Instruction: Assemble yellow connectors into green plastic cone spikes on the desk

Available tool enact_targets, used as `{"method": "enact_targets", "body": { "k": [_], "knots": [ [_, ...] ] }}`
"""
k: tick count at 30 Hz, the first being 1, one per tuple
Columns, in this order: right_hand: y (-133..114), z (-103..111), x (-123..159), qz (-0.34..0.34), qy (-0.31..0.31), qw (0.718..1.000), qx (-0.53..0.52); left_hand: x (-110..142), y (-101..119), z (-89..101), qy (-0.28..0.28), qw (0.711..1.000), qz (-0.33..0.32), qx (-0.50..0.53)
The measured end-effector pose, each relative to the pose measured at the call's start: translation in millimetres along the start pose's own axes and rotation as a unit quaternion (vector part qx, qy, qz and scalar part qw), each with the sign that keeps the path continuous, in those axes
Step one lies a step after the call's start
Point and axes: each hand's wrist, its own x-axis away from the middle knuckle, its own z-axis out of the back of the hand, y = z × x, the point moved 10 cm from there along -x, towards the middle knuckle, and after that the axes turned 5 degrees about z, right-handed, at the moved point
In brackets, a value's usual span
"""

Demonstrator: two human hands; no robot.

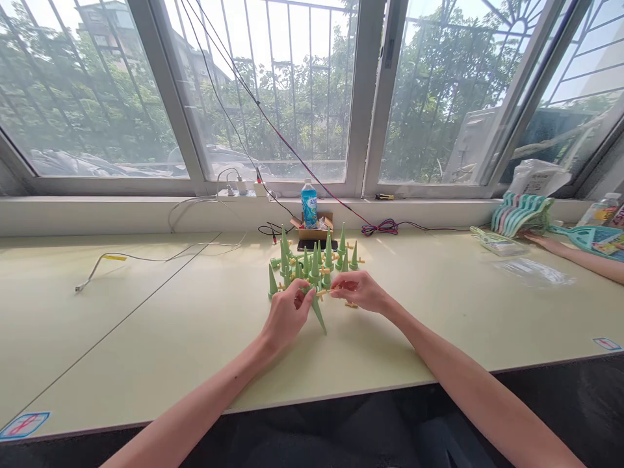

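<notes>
My left hand (287, 309) is closed around the top of a green plant watering spike (319, 316), whose tip slants down toward me. A small yellow valve (320, 294) sticks out from its side. The fingers of my right hand (363, 290) are pinched together at the outer end of that valve, partly covering it. Just beyond both hands, several similar green spikes (284, 253) stand tip up in a group, many with yellow valves on their sides. Below my right hand lies a loose yellow valve (351, 304).
Behind the spikes are a dark phone (312, 246), a small cardboard box (308, 233) and a blue bottle (309, 205). Coiled cables (380, 227) lie by the sill. At right, another person's arm (575, 255) rests near hangers (519, 214) and plastic bags (536, 272).
</notes>
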Motion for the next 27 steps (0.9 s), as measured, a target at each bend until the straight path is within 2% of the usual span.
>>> {"method": "enact_targets", "body": {
  "k": [9, 18, 27],
  "knots": [
    [6, -6, 0, 0.001, -0.002, 1.000, -0.001, 0, 3, -2.8, -0.007, 1.000, -0.019, -0.016],
    [-2, -16, -1, 0.031, 0.011, 0.998, 0.048, 2, 6, -4.9, -0.016, 0.999, -0.027, -0.023],
    [-15, -15, 0, 0.068, 0.017, 0.994, 0.089, 1, 6, -1.4, -0.006, 0.999, -0.025, -0.033]
  ]
}}
